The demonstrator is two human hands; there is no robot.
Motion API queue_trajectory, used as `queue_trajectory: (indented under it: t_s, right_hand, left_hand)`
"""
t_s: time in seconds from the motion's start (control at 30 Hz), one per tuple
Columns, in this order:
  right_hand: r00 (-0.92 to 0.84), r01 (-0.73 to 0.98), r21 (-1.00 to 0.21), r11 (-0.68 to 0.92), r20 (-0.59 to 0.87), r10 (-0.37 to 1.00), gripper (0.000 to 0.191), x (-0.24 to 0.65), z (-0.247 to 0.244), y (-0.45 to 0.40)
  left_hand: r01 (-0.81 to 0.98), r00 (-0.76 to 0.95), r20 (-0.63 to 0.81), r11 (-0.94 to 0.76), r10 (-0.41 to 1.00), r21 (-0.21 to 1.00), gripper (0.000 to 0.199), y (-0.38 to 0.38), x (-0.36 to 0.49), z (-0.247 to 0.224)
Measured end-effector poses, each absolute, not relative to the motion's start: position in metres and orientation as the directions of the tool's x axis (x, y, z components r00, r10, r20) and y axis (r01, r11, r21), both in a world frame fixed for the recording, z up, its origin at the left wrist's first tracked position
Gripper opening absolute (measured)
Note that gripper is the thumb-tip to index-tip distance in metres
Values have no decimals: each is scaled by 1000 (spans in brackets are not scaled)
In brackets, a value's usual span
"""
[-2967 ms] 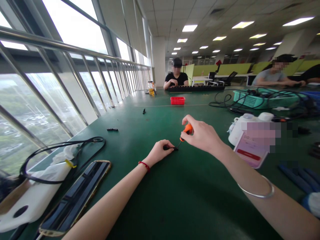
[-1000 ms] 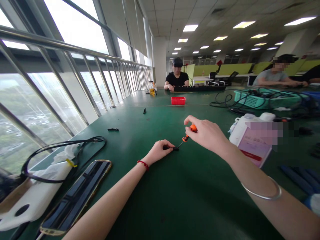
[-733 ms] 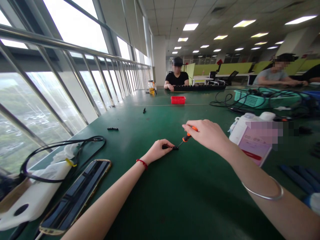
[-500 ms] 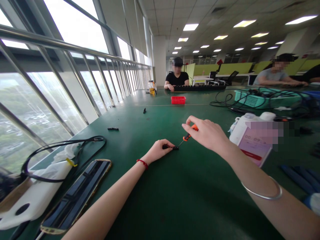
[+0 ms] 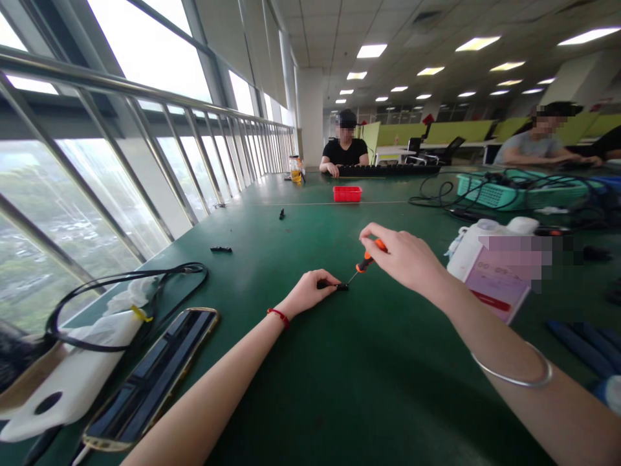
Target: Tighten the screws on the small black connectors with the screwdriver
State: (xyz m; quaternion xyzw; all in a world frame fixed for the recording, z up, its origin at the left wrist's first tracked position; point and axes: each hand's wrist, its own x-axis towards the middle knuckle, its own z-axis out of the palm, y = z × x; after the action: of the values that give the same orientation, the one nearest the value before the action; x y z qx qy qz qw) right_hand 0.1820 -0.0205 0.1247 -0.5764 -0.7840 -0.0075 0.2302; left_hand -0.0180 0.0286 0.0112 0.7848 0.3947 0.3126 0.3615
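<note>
My left hand (image 5: 315, 289) pinches a small black part (image 5: 342, 287) against the green table (image 5: 291, 375); the fingers cover much of it, and its exact kind cannot be made out. An orange-and-black screwdriver (image 5: 365, 261) slants down from my right hand (image 5: 402, 254), whose fingers are closed around the handle. The screwdriver's tip meets the exposed end of the black part. Two more small black pieces lie farther off on the table, one long (image 5: 221, 249) to the left and one short (image 5: 282, 213) beyond it.
A phone (image 5: 155, 375), a looped black cable (image 5: 121, 278) and a white handled object (image 5: 82, 375) lie at left. A red tray (image 5: 347, 194) stands toward the back. On the right are a white bottle (image 5: 495, 265) and a green basket (image 5: 524, 194) with cables. A person (image 5: 345, 152) sits opposite.
My right hand's thumb and forefinger have shifted slightly on the screwdriver handle. The left hand keeps its hold on the black part, and the whole view has moved a touch.
</note>
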Motion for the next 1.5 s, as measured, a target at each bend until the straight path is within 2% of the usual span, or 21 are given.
queue_trajectory:
  t_s: [0.13,0.27,0.37,0.47,0.6,0.7,0.77,0.9,1.03,1.17,1.27,1.37,1.5]
  right_hand:
    - [-217,897,-287,336,376,901,23,181,123,-19]
    - [-236,901,-275,337,341,910,37,179,124,-20]
    - [-239,898,-264,351,377,895,23,178,125,-21]
    - [-212,908,-260,329,392,895,24,177,125,-21]
    - [-215,907,-264,327,375,902,37,178,125,-20]
    - [-192,915,-254,314,411,891,23,179,124,-19]
    - [-180,918,-253,305,418,891,22,179,123,-18]
    - [-264,894,-254,369,367,892,40,178,123,-19]
    - [-285,882,-235,407,423,860,22,177,122,-20]
    - [-246,897,-238,373,431,868,24,176,121,-19]
    - [-239,905,-237,354,406,882,33,176,120,-18]
    - [-235,906,-225,358,436,869,20,175,121,-18]
    - [-204,914,-231,334,450,869,23,175,120,-18]
  left_hand:
    - [415,484,202,-427,851,803,15,28,-17,13]
    - [436,476,215,-441,853,785,14,26,-16,14]
    - [440,475,213,-440,854,783,15,27,-16,14]
    - [441,479,210,-440,852,782,15,27,-17,13]
    - [442,485,214,-449,848,777,16,28,-17,13]
    - [450,479,206,-441,853,777,15,28,-17,12]
    - [447,481,209,-443,852,777,15,28,-17,12]
    - [442,487,223,-459,844,771,15,28,-17,12]
    - [449,478,203,-436,855,780,15,27,-16,14]
    - [448,473,196,-426,859,786,14,25,-15,16]
    - [448,468,202,-428,860,785,14,25,-15,17]
    - [452,468,195,-423,862,785,14,26,-16,16]
    - [443,476,215,-444,853,779,14,28,-17,13]
